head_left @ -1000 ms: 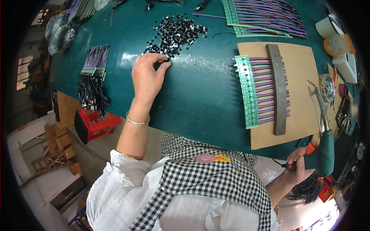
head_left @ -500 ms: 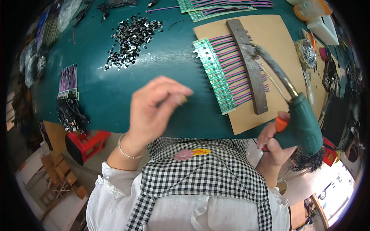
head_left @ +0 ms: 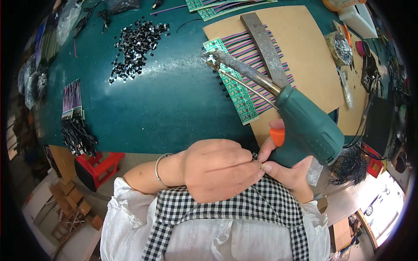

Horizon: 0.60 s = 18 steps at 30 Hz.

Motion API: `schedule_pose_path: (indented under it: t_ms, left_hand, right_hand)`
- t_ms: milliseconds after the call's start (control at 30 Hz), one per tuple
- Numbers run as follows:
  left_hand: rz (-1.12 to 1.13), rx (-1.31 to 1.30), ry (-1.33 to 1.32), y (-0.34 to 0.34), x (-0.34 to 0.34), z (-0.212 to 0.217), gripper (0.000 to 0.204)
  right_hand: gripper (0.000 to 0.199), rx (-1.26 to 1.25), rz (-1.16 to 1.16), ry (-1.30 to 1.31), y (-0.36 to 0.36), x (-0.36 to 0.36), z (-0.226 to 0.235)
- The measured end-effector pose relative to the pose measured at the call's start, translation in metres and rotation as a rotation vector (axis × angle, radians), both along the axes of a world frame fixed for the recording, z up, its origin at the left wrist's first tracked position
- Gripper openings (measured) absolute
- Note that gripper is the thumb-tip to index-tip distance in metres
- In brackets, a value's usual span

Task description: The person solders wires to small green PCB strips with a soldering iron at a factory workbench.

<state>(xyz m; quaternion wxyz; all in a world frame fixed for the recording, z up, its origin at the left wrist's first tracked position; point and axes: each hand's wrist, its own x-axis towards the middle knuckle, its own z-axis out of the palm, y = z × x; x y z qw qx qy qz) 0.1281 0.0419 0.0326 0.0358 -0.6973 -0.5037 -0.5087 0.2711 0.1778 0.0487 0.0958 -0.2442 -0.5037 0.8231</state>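
Note:
A green soldering gun (head_left: 307,124) with an orange trigger is gripped in my right hand (head_left: 289,172). Its metal barrel points up and left, and the tip is over the upper end of a strip of green circuit boards (head_left: 238,93). My left hand (head_left: 222,169) is closed, its fingertips meeting the thumb and a finger of my right hand in front of the apron. Whatever lies between those fingertips is hidden or too small to name. Pink, green and black wires (head_left: 248,53) run from the boards under a dark metal bar (head_left: 264,45) on a brown board (head_left: 305,48).
At the back left lies a heap of small black connectors (head_left: 137,48). Bundled wires with black leads (head_left: 78,132) rest at the table's left edge. Further circuit boards (head_left: 209,11) are at the back. A foil-wrapped round thing (head_left: 338,48) and a white container (head_left: 359,21) stand at right.
My left hand has come down and right to meet my right hand's fingertips. The soldering gun has shifted left, its tip moving from beside the metal bar to the circuit boards.

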Motion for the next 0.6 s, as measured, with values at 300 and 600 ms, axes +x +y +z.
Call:
schedule_pose_path:
  t_ms: [300, 600]
  left_hand:
    - [0.032, -0.089, -0.071, 0.000, -0.001, 0.003, 0.018]
    - [0.049, -0.484, -0.645, -0.004, 0.001, 0.000, 0.013]
  right_hand:
    - [0.068, 0.117, 0.094, 0.065, 0.006, 0.003, -0.007]
    - [0.061, 0.695, 0.380, 0.021, 0.015, 0.002, -0.021]
